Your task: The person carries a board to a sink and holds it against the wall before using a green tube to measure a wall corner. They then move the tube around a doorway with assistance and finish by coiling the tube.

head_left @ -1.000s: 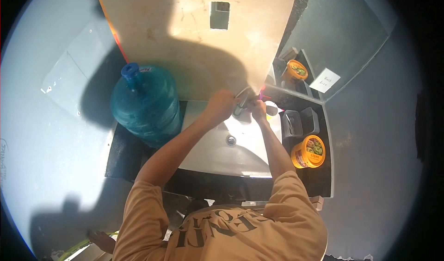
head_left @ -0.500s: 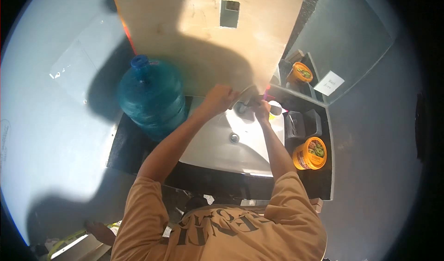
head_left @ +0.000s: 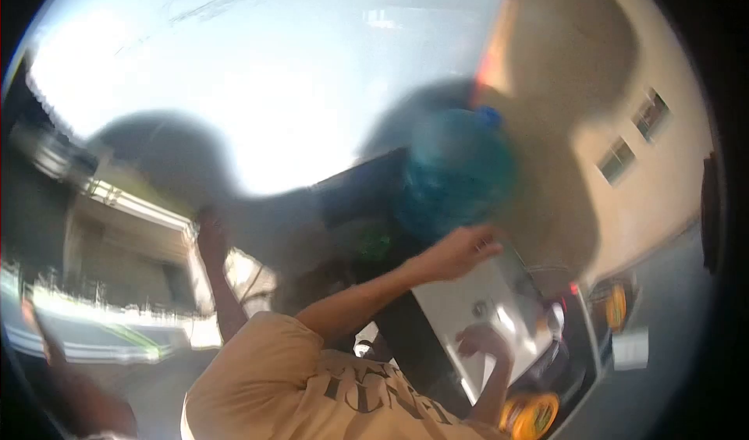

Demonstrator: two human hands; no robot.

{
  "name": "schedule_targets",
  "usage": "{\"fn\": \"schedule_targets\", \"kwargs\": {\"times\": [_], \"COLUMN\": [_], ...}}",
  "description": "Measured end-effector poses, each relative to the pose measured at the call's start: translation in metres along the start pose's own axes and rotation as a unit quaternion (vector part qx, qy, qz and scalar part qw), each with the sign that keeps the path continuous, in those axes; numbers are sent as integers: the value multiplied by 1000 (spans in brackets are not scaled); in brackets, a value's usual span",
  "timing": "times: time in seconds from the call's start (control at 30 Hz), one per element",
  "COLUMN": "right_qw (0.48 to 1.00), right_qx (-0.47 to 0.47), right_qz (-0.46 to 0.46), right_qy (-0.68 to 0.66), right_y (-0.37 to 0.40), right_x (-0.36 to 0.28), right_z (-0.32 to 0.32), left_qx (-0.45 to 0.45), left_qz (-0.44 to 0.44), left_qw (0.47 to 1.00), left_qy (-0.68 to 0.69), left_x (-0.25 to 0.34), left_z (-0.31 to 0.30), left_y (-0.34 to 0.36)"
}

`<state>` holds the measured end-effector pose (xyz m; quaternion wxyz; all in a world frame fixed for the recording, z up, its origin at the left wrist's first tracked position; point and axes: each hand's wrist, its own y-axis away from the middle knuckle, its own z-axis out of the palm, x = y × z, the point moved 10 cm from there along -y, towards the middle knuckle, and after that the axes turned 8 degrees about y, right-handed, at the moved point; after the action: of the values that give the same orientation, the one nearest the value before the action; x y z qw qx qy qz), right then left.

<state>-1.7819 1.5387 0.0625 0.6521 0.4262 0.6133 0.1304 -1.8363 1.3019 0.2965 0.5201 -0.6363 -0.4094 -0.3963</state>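
The right hand (head_left: 485, 343), its grip loosely spread and empty, is over the white sink (head_left: 451, 306). Beyond, the blurred left hand (head_left: 468, 250), its grip half-curled around nothing visible, is near the blue jug (head_left: 460, 167) on the dark tabletop (head_left: 363, 192).

Blur softens the right hand (head_left: 487, 342) and the blue water jug (head_left: 460, 171).

Dark counter (head_left: 360, 196) in front of me, blurry from here. White sink (head_left: 443, 309) set into it. Big blue water jug (head_left: 460, 175) on the counter, left of the sink as I face it. Orange tub (head_left: 535, 416) on the right side, partly behind my forearm.
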Motion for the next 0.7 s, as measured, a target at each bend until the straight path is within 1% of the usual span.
{"fn": "schedule_targets", "kwargs": {"times": [0.03,0.07,0.1,0.17,0.23,0.27,0.3,0.33,0.37,0.4,0.43,0.5,0.53,0.57,0.6,0.63,0.67,0.7], "right_qw": [997,986,970,944,905,750,500,626,710,788,850,818,811,799,821,838,799,758], "right_qx": [-39,-107,-166,-220,-135,38,207,63,-89,-57,-22,20,21,7,-23,-58,-149,-232], "right_qz": [8,8,8,-57,-229,-458,-635,-686,-682,-578,-462,-535,-557,-584,-567,-542,-580,-603], "right_qy": [63,125,177,240,331,476,552,365,155,206,251,209,176,142,64,-8,-51,-94], "right_y": [9,-8,-14,-43,-57,-61,-46,-36,-31,-64,-95,-89,-81,-64,-40,-9,32,72], "right_x": [-49,-64,-68,-77,-126,-162,-175,-216,-261,-275,-282,-341,-369,-396,-414,-427,-440,-440], "right_z": [49,91,123,170,192,199,219,223,229,241,249,274,283,301,315,327,347,360], "left_qx": [37,73,120,184,224,249,266,283,321,303,305,307,311,314,308,309,298,294], "left_qz": [-10,-31,-36,-45,-63,-81,-120,-98,-91,-173,-123,-193,-226,-232,-281,-285,-337,-421], "left_qw": [999,997,989,978,969,963,955,953,934,936,942,932,923,919,905,904,888,840], "left_qy": [27,13,83,88,81,67,48,38,-128,-44,-60,-26,19,63,88,79,98,178], "left_x": [-5,-13,-19,-18,-17,-10,-4,4,4,7,29,22,17,10,3,4,9,15], "left_z": [-8,-14,-16,-22,-22,-25,-27,-27,-25,-19,-17,2,14,30,47,60,74,93], "left_y": [22,46,71,123,175,203,233,265,301,329,348,404,432,461,491,520,548,581]}}
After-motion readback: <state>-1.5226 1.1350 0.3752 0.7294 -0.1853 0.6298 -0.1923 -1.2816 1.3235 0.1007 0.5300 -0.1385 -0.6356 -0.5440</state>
